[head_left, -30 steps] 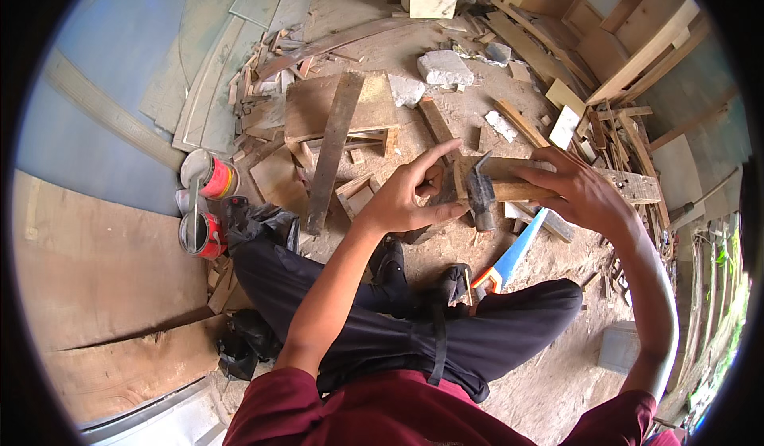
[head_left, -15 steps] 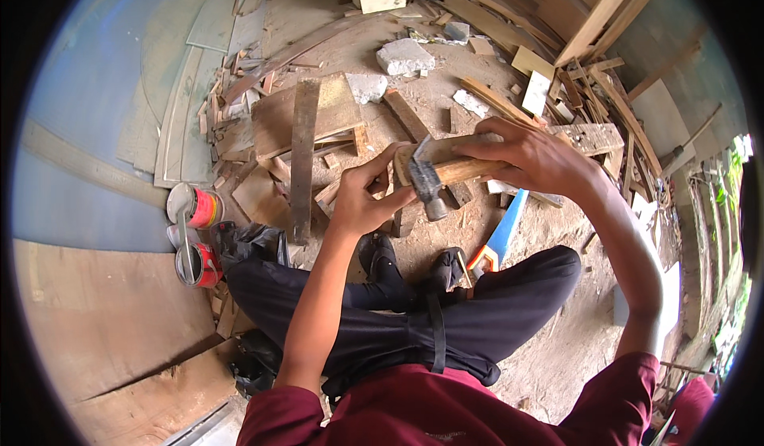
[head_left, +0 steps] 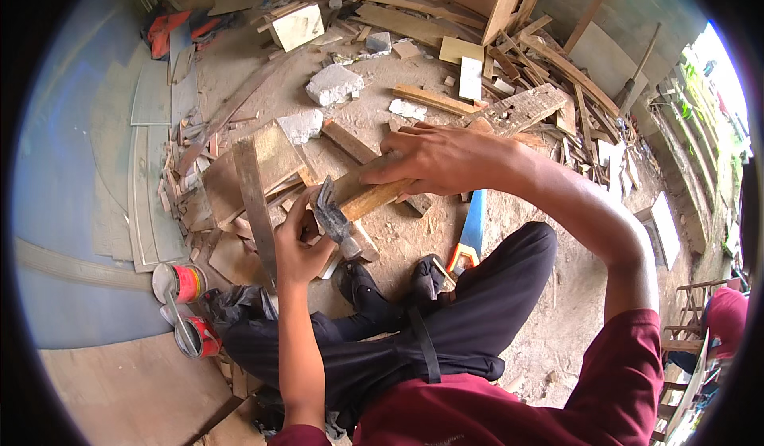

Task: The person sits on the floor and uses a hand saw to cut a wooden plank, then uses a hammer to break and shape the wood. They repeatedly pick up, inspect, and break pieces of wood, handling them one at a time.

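A claw hammer (head_left: 336,222) with a dark metal head and a wooden handle is held level in front of me. My right hand (head_left: 434,159) is closed round its handle and also grips a short wooden block (head_left: 351,183) lying along the handle's far side. My left hand (head_left: 299,247) is closed at the block's left end, thumb and forefinger curled beside the hammer head. The hammer head hides part of that end. Below them are my shoes, and a handsaw (head_left: 473,222) with a blue blade and orange handle lies by my right leg.
Beyond my hands lie wood offcuts, a long plank (head_left: 253,199) and pale rubble chunks (head_left: 334,85). Two paint cans (head_left: 191,283) stand at my left. Boards lean at the back right (head_left: 509,4). Another person's red sleeve (head_left: 726,319) shows at the far right.
The view has turned to the right and both hands appear further left and lower. The hammer and block remain in the hands, now tilted down toward the left hand.
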Demonstrator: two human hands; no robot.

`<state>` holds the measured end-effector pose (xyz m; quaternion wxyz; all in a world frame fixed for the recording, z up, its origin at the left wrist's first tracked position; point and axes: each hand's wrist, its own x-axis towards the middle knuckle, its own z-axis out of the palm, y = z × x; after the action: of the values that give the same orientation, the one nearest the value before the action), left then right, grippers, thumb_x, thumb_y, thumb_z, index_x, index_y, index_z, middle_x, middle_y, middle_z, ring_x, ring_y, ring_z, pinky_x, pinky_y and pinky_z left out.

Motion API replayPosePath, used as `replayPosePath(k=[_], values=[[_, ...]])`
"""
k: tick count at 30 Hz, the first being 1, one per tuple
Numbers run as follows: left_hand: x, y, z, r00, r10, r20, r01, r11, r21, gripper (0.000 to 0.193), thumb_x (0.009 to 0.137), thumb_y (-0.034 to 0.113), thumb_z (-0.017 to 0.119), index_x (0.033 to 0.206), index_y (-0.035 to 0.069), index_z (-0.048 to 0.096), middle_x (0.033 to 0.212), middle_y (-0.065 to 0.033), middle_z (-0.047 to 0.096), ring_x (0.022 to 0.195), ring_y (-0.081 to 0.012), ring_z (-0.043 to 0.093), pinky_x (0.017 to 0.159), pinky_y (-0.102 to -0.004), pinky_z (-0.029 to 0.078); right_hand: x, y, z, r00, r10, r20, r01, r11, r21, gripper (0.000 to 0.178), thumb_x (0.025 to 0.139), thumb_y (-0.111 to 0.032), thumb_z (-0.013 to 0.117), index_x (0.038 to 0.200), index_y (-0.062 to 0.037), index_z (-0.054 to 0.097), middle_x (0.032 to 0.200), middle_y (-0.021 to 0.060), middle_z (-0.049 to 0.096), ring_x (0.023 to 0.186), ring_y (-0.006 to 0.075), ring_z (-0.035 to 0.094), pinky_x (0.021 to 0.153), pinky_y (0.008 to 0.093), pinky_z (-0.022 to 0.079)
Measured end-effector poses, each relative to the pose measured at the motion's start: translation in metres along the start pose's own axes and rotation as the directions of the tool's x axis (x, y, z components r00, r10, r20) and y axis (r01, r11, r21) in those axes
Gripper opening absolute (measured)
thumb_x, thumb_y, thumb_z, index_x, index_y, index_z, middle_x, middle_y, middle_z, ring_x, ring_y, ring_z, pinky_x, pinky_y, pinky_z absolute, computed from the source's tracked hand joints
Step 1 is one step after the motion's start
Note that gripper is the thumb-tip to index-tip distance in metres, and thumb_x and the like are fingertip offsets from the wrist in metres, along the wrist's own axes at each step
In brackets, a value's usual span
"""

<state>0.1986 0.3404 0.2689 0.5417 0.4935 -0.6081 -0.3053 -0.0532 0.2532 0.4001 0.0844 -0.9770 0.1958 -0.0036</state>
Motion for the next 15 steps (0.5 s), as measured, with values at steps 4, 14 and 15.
replayPosePath(k=[4, 14, 15], values=[[-0.004, 0.005, 0.01, 0.998, -0.017, -0.057, 0.009, 0.991, -0.133, 0.06, 0.074, 0.006, 0.076, 0.13, -0.001, 0.055, 0.075, 0.0061, 0.054, 0.062, 0.0005, 0.038, 0.054, -0.0159, 0.03, -0.003, 0.008, 0.01, 0.994, -0.076, -0.074, 0.07, 0.994, -0.079, 0.05, 0.089, -0.034, 0.063, 0.136, -0.0287, 0.05, 0.114, 0.0144, 0.055, 0.107, 0.0309, 0.061, 0.096, 0.0438, 0.049], [-0.008, -0.015, 0.019, 0.981, 0.086, -0.176, -0.125, 0.966, -0.227, 0.059, 0.078, 0.01, 0.072, 0.131, -0.006, 0.053, 0.089, 0.0032, 0.06, 0.068, 0.0018, 0.042, 0.058, -0.0129, 0.029, 0.004, 0.009, -0.001, 0.998, -0.062, 0.002, 0.061, 0.997, 0.048, 0.052, 0.087, -0.037, 0.064, 0.136, -0.0277, 0.051, 0.107, 0.0107, 0.057, 0.104, 0.0283, 0.057, 0.089, 0.0422, 0.051], [-0.007, -0.018, 0.021, 0.977, 0.098, -0.189, -0.143, 0.96, -0.24, 0.059, 0.078, 0.011, 0.073, 0.131, -0.006, 0.053, 0.088, 0.0038, 0.059, 0.067, 0.0018, 0.041, 0.057, -0.0132, 0.028, 0.003, 0.011, 0.002, 0.997, -0.069, -0.015, 0.07, 0.996, 0.062, 0.052, 0.086, -0.037, 0.065, 0.136, -0.0272, 0.052, 0.109, 0.0111, 0.057, 0.105, 0.0286, 0.057, 0.089, 0.0427, 0.051]])
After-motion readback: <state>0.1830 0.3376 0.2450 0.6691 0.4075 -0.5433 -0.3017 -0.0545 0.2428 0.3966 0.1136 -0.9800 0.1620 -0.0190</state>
